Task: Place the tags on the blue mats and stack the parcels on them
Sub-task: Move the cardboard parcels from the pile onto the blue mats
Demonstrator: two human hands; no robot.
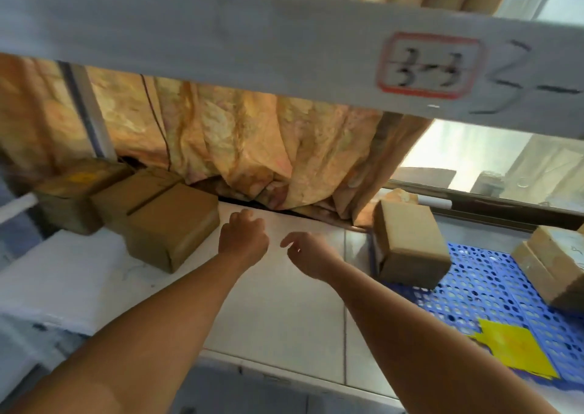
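Stacking step, I judge: empty left hand [243, 236], fingers curled, and right hand [308, 255], fingers loosely spread, must next grip the brown cardboard parcel [172, 224] for the blue perforated plastic mat [493, 290].

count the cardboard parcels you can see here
5. Three sit together at left: rear parcel, middle parcel, front parcel. Upright parcel stands on the blue mat near its left edge. Cut-off parcel at far right may be two stacked.
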